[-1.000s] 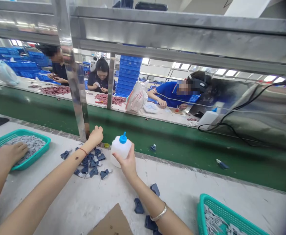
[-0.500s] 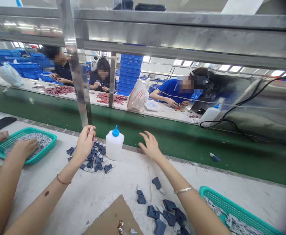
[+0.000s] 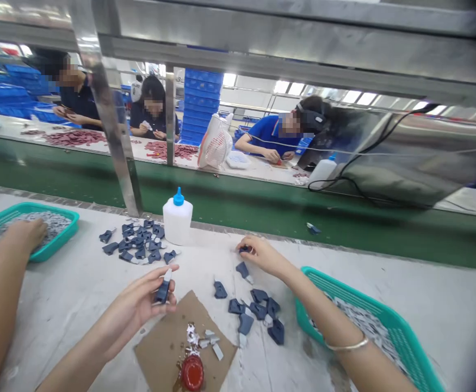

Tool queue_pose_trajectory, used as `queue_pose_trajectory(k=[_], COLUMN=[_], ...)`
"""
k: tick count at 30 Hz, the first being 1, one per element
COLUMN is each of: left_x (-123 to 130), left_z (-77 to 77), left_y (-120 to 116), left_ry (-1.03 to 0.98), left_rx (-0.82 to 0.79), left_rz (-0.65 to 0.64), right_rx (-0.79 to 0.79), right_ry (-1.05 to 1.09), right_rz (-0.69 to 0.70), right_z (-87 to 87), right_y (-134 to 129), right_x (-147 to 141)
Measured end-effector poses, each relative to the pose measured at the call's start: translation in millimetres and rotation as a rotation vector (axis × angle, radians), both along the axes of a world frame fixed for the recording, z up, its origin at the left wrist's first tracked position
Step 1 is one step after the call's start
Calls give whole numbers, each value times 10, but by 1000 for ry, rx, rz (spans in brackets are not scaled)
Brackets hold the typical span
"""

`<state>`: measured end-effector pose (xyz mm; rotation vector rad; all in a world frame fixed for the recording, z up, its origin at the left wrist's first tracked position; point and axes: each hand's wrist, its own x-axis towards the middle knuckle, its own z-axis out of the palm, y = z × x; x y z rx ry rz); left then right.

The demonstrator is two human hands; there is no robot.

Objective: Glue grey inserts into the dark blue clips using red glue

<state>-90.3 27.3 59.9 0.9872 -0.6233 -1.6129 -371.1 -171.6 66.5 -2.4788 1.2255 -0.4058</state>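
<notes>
Held in my left hand [image 3: 140, 305] is a dark blue piece with a light grey tip [image 3: 162, 291], above the left edge of a brown cardboard square [image 3: 156, 348]. My right hand [image 3: 260, 255] pinches another dark blue piece [image 3: 245, 249] at the back of the white table. Just in front of it lies a loose group of similar pieces [image 3: 258, 311]. A bigger cluster of them [image 3: 140, 239] sits left of a white bottle with a blue cap [image 3: 178, 220]. On the cardboard are a red round cap [image 3: 192, 373], brown sticky liquid and several small grey bits [image 3: 217, 350].
A green basket of grey parts [image 3: 409, 337] stands under my right forearm. At left, a co-worker's hand [image 3: 25, 235] reaches into another green basket [image 3: 60, 247]. A metal post [image 3: 115, 130] rises behind the table; people sit beyond the green belt [image 3: 229, 201].
My left hand has come back from the far cluster towards the cardboard with a piece. My right hand, empty and spread before, now grips a piece. The view has shifted, showing more of the cardboard.
</notes>
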Motion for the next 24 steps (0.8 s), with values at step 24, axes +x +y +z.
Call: queue_pose_trajectory(k=[24], left_x=[-363], left_z=[-502], left_y=[742], left_ry=[-91], left_rx=[168], left_rz=[131], right_rx=[-10], right_ry=[19], right_rz=[-580], right_z=[-107], right_y=[1055], right_x=[-1333])
